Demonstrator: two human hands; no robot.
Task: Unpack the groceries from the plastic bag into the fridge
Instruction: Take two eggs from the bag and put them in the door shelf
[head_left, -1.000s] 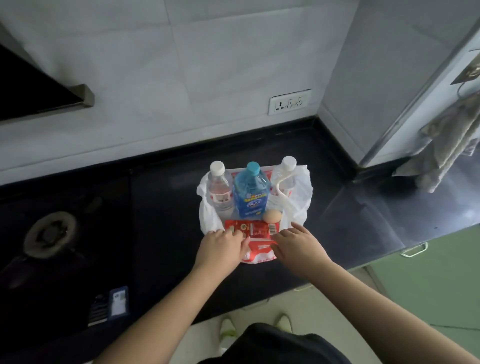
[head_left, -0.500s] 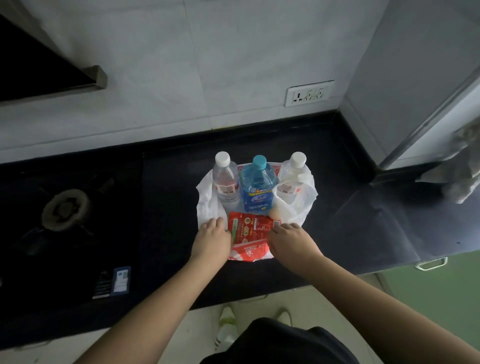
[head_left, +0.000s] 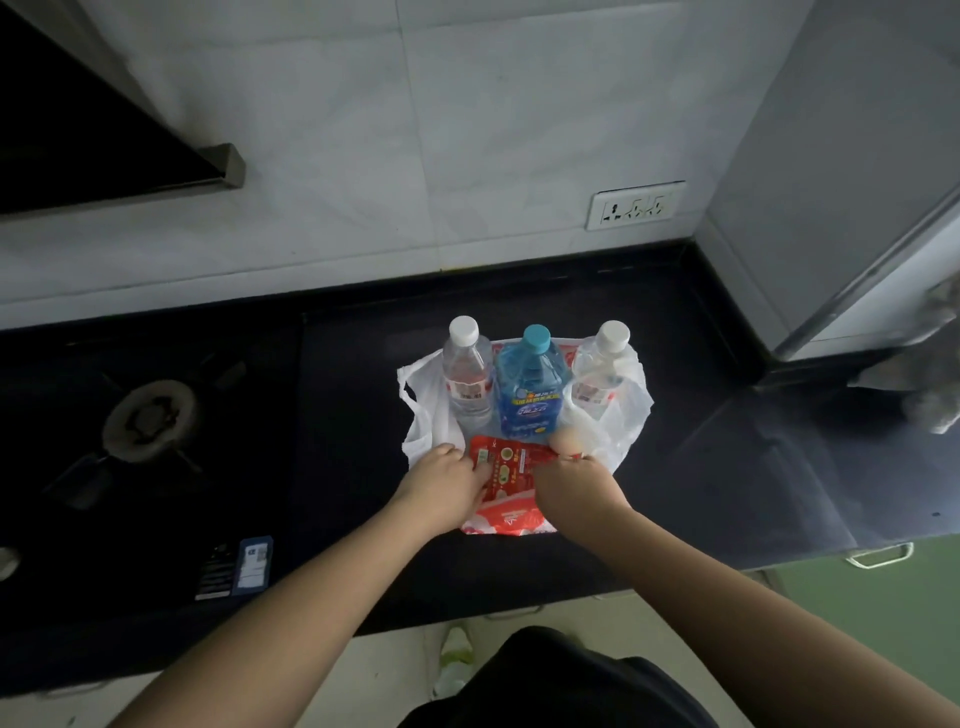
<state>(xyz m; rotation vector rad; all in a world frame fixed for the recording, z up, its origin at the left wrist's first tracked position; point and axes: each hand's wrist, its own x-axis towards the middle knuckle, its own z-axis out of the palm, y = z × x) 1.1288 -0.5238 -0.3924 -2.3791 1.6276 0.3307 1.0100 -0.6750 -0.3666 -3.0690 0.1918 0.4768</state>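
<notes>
At frame centre, both hands meet on a red packet (head_left: 506, 470). Left hand (head_left: 449, 486): fingers (head_left: 475, 470) curled onto the packet's left edge, pinching or pressing it — cannot tell which. Right hand (head_left: 574, 486): fingers curled over the packet's right edge at the bag rim; the grip itself is hidden under the knuckles.

Packet lies tilted at the near mouth of a white plastic bag (head_left: 423, 410), which is spread open on the black table (head_left: 353, 415). A red-and-white pouch (head_left: 511, 517) sits under the packet, at 6 o'clock from it, near the table's front edge.

An egg (head_left: 566, 441) rests just beside the right hand, at 12 o'clock from its knuckles, touching the packet's right corner.

Standing upright in the bag at 12 o'clock from the hands, in a row: clear bottle, white cap (head_left: 465, 371); blue bottle, teal cap (head_left: 530, 389); second clear bottle (head_left: 602, 374), partly wrapped by bag film.

At 9 o'clock, well apart: gas burner (head_left: 148, 415). At 2 o'clock: wall socket (head_left: 636, 205) and grey fridge side (head_left: 841, 171).
</notes>
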